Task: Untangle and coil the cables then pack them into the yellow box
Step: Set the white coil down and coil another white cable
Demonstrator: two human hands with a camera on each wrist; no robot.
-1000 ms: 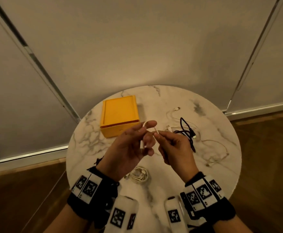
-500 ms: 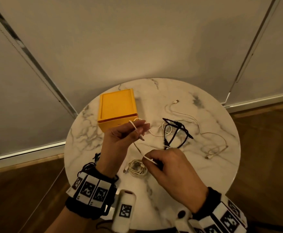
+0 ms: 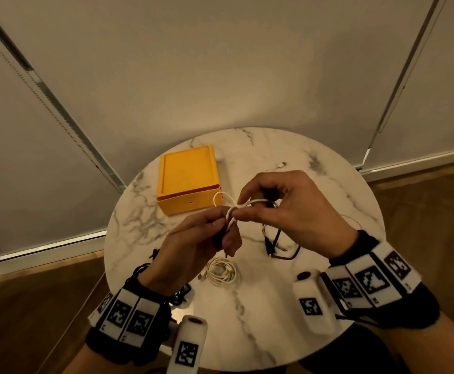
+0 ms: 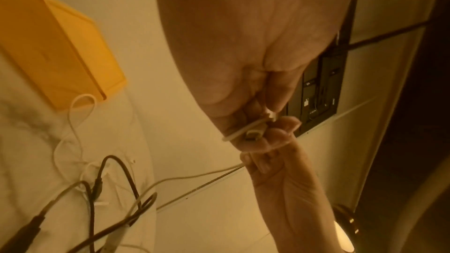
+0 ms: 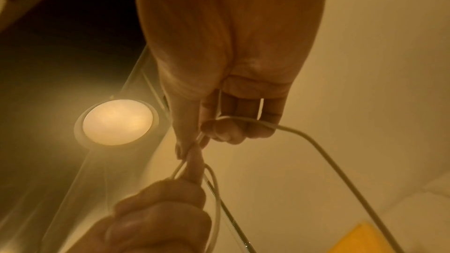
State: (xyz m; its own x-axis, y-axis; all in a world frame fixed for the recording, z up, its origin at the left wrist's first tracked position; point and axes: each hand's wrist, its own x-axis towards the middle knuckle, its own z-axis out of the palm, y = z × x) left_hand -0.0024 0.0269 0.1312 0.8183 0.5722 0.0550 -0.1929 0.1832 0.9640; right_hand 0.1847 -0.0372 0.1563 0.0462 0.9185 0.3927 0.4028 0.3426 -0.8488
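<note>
Closed yellow box (image 3: 188, 182) — contents hidden — white cable (image 3: 229, 209) in both hands

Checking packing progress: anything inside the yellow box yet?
Cannot tell. The yellow box sits shut on the table, hiding its inside. A coiled white cable lies outside it.

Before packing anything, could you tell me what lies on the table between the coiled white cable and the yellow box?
In the head view, only bare marble table; the left hand hovers above that stretch.
</note>
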